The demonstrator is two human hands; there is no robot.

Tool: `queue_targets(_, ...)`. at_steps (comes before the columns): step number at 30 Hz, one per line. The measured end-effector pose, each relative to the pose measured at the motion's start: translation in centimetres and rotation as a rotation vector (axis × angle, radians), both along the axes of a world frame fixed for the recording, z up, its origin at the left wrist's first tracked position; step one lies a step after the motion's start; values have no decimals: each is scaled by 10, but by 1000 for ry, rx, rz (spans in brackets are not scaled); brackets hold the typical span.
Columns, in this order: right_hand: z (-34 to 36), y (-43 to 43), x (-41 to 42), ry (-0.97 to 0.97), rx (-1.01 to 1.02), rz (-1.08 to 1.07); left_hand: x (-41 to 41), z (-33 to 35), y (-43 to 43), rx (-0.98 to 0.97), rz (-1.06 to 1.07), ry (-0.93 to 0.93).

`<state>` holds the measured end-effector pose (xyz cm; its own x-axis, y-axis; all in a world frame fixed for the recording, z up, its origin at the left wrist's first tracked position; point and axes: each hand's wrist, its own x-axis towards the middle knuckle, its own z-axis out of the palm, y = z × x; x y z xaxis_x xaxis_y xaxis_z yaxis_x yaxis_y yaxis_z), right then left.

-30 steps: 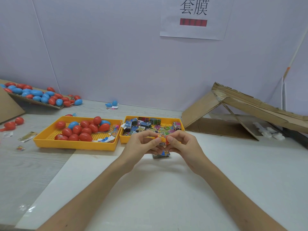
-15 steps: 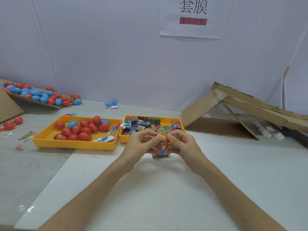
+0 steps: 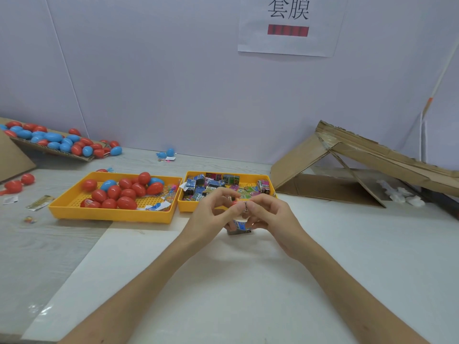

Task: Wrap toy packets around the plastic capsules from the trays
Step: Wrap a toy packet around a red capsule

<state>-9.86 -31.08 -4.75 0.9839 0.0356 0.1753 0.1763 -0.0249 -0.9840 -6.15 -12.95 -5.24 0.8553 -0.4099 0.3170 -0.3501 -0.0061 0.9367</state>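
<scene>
My left hand [image 3: 211, 217] and my right hand [image 3: 269, 216] meet just in front of the right tray, fingers curled round a red capsule [image 3: 234, 202] with a printed toy packet [image 3: 240, 225] around its lower part. Most of the capsule is hidden by my fingers. The left yellow tray [image 3: 74, 207] holds several red and blue capsules [image 3: 126, 202]. The right yellow tray [image 3: 248, 178] holds several colourful toy packets [image 3: 211, 183].
A cardboard sheet at the far left carries several more red and blue capsules [image 3: 53, 141]. Loose capsules [image 3: 15, 186] and wrappers lie left of the trays. A folded cardboard shelter [image 3: 372, 165] stands at the right. A white board [image 3: 248, 294] covers the near table.
Both hands stayed in place in front of the right tray. Their fingers shifted on the capsule and the packet now hangs a little lower beneath them.
</scene>
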Motion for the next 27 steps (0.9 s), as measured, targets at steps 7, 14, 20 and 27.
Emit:
queue_targets(7,0,2,0,13,1,23,0,-1,2,28,-10,-88)
queue_targets(14,1,0,0,6,19,26,1,-2,1,41,28,-122)
queue_targets(20,0,-2,3,-9,60,-52,1,-4,-1,29,82,-122)
queue_targets(27,6,-12,6,-4,174,-172,4,-11,3,312,177,-228)
